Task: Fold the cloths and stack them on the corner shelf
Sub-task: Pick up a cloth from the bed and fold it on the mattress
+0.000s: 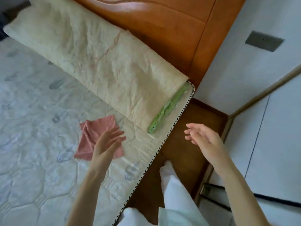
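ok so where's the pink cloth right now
In the head view the pink cloth lies rumpled on the mattress, left of centre, partly behind the open left hand and just below the rolled cream quilt.

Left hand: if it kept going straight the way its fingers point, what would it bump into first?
Probably the folded cream quilt. The left hand hovers open over the pink cloth, fingers aimed up and right across the mattress. If it is angled downward, it would meet the mattress first; depth is unclear.
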{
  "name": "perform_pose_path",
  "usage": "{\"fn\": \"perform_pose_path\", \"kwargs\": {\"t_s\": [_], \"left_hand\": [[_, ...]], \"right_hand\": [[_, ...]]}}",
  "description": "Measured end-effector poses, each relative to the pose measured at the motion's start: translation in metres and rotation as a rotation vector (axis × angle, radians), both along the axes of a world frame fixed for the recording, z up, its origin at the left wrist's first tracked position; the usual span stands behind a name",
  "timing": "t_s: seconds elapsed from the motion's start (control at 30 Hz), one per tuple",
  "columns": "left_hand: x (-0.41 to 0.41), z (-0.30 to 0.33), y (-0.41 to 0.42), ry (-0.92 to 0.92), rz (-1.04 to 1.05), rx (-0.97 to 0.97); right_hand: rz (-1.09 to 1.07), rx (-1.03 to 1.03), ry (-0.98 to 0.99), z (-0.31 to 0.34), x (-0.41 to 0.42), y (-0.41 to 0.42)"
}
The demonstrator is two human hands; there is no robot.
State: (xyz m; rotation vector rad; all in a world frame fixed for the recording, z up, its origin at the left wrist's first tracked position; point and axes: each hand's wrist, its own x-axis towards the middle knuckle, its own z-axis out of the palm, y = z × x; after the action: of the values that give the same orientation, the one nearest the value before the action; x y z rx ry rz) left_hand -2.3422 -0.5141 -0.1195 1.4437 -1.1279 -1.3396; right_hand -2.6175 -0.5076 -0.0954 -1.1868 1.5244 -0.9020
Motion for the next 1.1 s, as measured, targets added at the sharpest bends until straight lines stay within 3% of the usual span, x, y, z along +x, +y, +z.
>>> {"fn": "perform_pose_path", "kwargs": {"t_s": [0.17,0.47,0.7,0.87,1.0,1.1], "left_hand": [[-0.026,0.012,-0.048,0.005,0.119,-0.040],[0.025,-0.008,-0.058,0.032,0.482,-0.052],[0.089,-0.090,-0.039,0.119,0.680,0.002],[0.121,-0.177,-0.031,0.120,0.699,0.071],[0.145,-0.249,-0.025,-0.093,0.626,0.083],[0.160,-0.301,-0.020,-0.608,0.513,0.056]], "right_hand": [[0.217,0.053,-0.084,-0.001,-0.007,-0.101],[0.551,0.144,-0.165,-0.039,0.088,-0.196],[0.709,0.211,-0.197,-0.115,0.170,-0.209],[0.772,0.220,-0.115,-0.198,0.224,-0.202],[0.881,0.096,0.094,-0.270,0.254,-0.193],[0.964,-0.079,0.314,-0.317,0.266,-0.181]]}}
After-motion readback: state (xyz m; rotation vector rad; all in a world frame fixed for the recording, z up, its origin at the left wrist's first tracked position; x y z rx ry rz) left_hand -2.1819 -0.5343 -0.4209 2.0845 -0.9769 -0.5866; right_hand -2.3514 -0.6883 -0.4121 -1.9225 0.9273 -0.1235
